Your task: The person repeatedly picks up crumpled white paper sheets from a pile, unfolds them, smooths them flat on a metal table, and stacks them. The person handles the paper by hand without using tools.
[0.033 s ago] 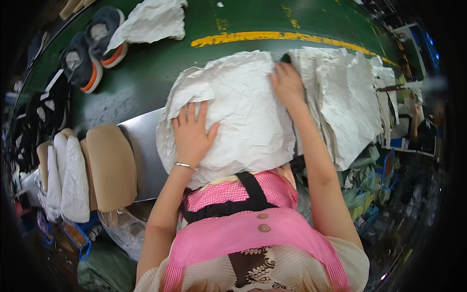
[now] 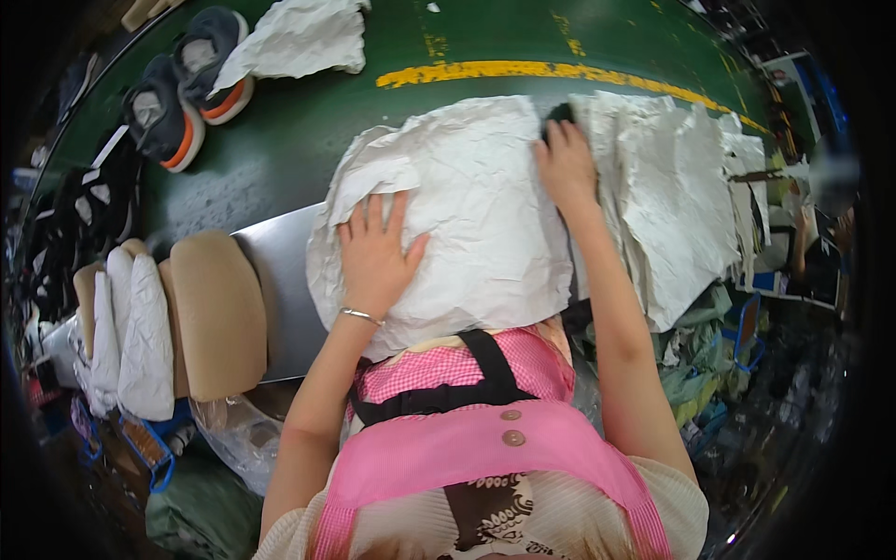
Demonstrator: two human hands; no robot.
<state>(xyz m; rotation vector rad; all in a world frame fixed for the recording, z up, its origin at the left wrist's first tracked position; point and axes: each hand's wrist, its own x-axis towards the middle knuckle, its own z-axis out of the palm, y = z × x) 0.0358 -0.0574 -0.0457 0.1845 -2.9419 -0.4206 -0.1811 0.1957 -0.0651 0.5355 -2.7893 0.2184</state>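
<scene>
Crumpled white sheet (image 2: pixel 485 215), paper-like, lies flattened directly in front of the wearer, mostly over the green counter (image 2: pixel 271 159), its near edge reaching the pink checked apron (image 2: pixel 467 448). Left hand (image 2: pixel 381 266): palm down on the left part of the sheet, grip spread, thumb and fingers apart, fingertips at the lower edge of a folded-over flap; 1 silver bracelet (image 2: pixel 362 316) on that wrist. Right hand (image 2: pixel 567 173): at the sheet's upper right edge, fingers pointing away from the body, beside a dark item (image 2: pixel 560 113) partly hidden; cannot tell whether this grip is clamped on anything. Just right of that hand: a pile of similar white sheets (image 2: pixel 672 196), edges ragged and overlapping. Upper left: 2 dark grey shoes (image 2: pixel 161 117) with orange-and-white soles, side by side, another white piece (image 2: pixel 313 37) next to them. Yellow line (image 2: pixel 523 70) crosses the counter beyond the sheet. Left of the sheet: grey metal plate (image 2: pixel 287 289), then a beige padded piece (image 2: pixel 219 313) and white wrapped pieces (image 2: pixel 145 345) standing in a row.
</scene>
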